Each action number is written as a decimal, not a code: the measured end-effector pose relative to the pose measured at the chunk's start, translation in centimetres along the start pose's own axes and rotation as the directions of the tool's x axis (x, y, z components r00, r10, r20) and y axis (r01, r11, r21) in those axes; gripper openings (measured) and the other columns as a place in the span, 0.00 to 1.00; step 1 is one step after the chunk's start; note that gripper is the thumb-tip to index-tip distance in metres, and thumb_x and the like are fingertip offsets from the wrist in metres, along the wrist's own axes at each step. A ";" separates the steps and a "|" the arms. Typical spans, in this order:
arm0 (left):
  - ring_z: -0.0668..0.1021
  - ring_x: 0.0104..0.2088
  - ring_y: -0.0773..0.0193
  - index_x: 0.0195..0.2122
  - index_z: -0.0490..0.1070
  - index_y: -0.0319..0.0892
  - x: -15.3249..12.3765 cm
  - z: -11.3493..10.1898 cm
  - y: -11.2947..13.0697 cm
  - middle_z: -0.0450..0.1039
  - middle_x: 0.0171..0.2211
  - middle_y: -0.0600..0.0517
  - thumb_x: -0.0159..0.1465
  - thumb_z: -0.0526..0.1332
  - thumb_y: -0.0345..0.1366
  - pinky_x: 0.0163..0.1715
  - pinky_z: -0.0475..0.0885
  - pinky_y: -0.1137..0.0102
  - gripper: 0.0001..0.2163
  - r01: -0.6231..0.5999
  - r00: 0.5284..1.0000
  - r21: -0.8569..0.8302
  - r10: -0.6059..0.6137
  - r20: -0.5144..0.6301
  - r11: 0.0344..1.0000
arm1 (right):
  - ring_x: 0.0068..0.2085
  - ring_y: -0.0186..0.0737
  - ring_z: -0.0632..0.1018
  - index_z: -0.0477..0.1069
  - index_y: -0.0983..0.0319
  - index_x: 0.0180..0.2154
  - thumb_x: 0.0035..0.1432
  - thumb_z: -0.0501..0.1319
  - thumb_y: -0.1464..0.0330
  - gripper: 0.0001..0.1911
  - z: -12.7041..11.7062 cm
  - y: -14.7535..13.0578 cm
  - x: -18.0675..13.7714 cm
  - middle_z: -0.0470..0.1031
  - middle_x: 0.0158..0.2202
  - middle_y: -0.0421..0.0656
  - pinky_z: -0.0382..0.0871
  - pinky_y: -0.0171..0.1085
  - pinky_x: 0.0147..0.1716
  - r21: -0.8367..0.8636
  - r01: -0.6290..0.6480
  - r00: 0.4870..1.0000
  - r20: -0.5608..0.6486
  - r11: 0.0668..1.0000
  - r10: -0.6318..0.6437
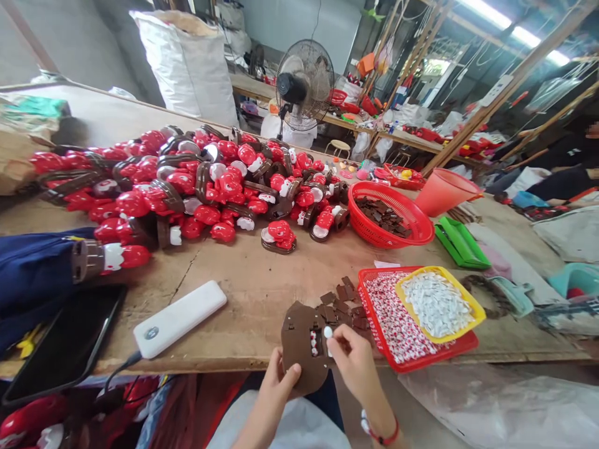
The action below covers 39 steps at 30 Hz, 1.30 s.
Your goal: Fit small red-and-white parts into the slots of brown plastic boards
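My left hand (283, 374) grips the lower left edge of a brown plastic toy base (299, 343), its underside turned up. An open rectangular compartment in that base shows small red-and-white pieces (313, 343). Pinched between the thumb and fingers of my right hand (355, 355) is a small white piece (328, 332), held at the compartment's right side. Loose brown plastic covers (344, 299) lie just beyond the base. Close on the right, a red tray (421, 365) holds many red-and-white pieces, with a yellow tray (478, 315) of white pieces resting on it.
Red-and-brown toys (224, 187) are heaped across the back left. Behind the trays stands a red basket (421, 234) of brown covers, near a red bucket (444, 190) and green tray (461, 243). A white power bank (180, 318) and phone (65, 340) lie at left.
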State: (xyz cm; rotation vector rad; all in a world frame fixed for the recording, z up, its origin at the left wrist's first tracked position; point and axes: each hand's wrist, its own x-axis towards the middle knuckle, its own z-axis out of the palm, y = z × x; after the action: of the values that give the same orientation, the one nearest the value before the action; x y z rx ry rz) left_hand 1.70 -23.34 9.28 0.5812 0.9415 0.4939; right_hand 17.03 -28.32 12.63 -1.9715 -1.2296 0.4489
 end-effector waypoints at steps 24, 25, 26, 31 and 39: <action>0.72 0.42 0.56 0.37 0.60 0.44 0.0 0.2 -2.4 0.70 0.41 0.47 0.46 0.63 0.46 0.35 0.70 0.66 0.21 -0.086 0.992 0.034 0.083 0.097 0.996 | 0.20 0.26 0.63 0.62 0.63 0.19 0.51 0.51 0.73 0.10 1.8 -0.3 -0.3 0.61 0.19 0.36 0.50 0.29 0.21 -0.516 0.165 0.986 0.091 0.841 -0.137; 0.72 0.42 0.55 0.37 0.59 0.44 0.2 0.1 -2.5 0.70 0.41 0.47 0.46 0.63 0.46 0.34 0.70 0.66 0.21 -0.089 0.991 0.040 0.084 0.102 0.995 | 0.21 0.27 0.64 0.63 0.63 0.20 0.51 0.51 0.73 0.10 1.7 -0.4 -0.3 0.62 0.20 0.36 0.50 0.29 0.22 -0.526 0.170 0.985 0.112 0.833 -0.130; 0.72 0.42 0.55 0.37 0.59 0.44 0.3 0.0 -2.6 0.70 0.40 0.47 0.46 0.63 0.46 0.34 0.70 0.66 0.21 -0.089 0.990 0.049 0.083 0.112 0.995 | 0.22 0.28 0.65 0.63 0.62 0.20 0.52 0.51 0.73 0.10 1.6 -0.5 -0.2 0.62 0.21 0.37 0.51 0.29 0.22 -0.537 0.169 0.985 0.125 0.826 -0.120; 0.74 0.38 0.56 0.32 0.60 0.44 0.5 -0.2 -2.1 0.72 0.37 0.49 0.45 0.63 0.47 0.32 0.69 0.66 0.18 -0.058 0.989 0.085 0.046 0.140 0.995 | 0.25 0.30 0.68 0.64 0.62 0.26 0.50 0.51 0.74 0.05 1.5 -0.5 0.0 0.64 0.26 0.38 0.56 0.29 0.25 -0.451 0.115 0.991 0.118 0.885 -0.068; 0.73 0.38 0.59 0.35 0.59 0.45 -0.6 0.5 -0.1 0.72 0.36 0.50 0.46 0.63 0.45 0.34 0.68 0.68 0.19 -0.019 0.995 0.124 0.006 0.103 0.992 | 0.30 0.31 0.68 0.65 0.62 0.27 0.53 0.49 0.75 0.08 2.5 0.3 -0.1 0.64 0.28 0.40 0.61 0.30 0.32 -0.234 0.177 0.981 0.114 0.956 -0.154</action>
State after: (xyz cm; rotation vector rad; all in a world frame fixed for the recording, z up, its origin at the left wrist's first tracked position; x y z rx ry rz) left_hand 1.85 -23.98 9.82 0.7192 0.8749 0.4144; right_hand 15.59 -27.50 10.75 -2.0462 -1.5607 0.3218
